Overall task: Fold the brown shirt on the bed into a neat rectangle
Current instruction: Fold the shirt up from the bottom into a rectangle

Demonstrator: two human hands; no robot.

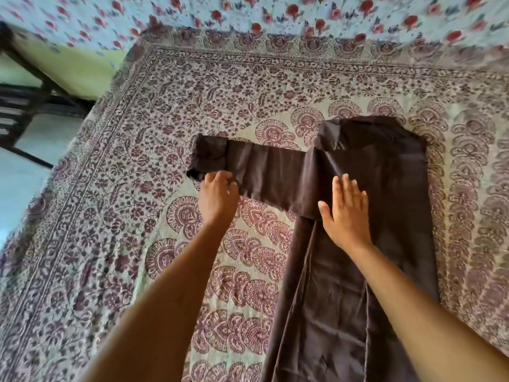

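Observation:
The brown shirt (385, 205) lies on the bed as a long narrow strip that runs from the bottom edge up to the middle right. One sleeve (264, 172) sticks out flat to the left, its cuff end folded. My left hand (219, 195) pinches the sleeve's near edge close to the cuff. My right hand (347, 213) lies flat, fingers apart, on the shirt body where the sleeve joins it.
A patterned maroon and cream bedspread (137, 216) covers the bed. A light blue sheet with red flowers (275, 15) lies at the far side. Dark wooden furniture (24, 106) stands off the bed's left edge over a pale floor.

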